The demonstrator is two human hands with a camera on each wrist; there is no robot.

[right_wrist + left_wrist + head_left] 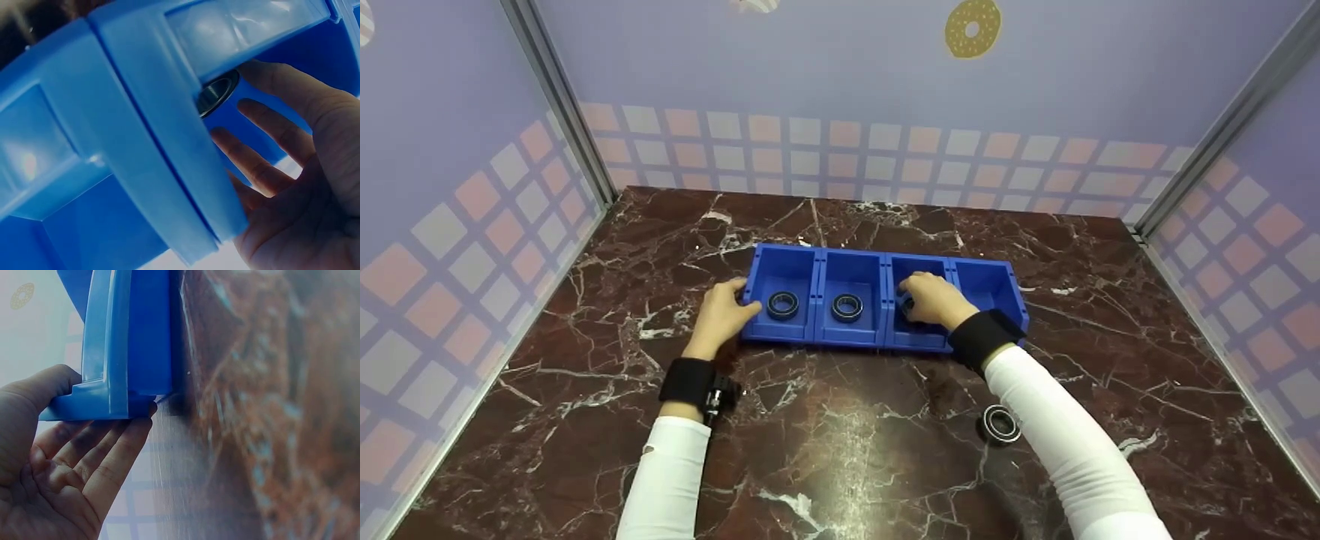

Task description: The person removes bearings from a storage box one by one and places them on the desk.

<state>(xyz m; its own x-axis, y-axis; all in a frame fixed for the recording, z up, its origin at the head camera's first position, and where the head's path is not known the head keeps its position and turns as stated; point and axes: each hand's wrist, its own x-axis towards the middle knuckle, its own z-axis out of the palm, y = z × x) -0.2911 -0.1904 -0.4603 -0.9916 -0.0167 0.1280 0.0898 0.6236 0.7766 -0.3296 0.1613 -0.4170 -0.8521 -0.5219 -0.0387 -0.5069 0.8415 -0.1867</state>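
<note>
A row of joined blue plastic bins (851, 345) stands on the table. My left hand (720, 319) grips its left end wall, with the thumb on one side of the blue edge (115, 343) and the fingers on the other. Over the third compartment, my right hand (934, 298) reaches down with its fingers about a bearing (216, 94). That bearing is partly hidden by the hand in the head view and by the bin's edge in the right wrist view. One bearing (783, 318) lies flat in the leftmost compartment, another (847, 319) in the second.
A further bearing (1000, 425) lies on the dark marbled table (840, 420), beside the right sleeve. The rightmost compartment (986, 281) is partly behind the right wrist. Patterned panels (840, 82) enclose the table at the back and both sides.
</note>
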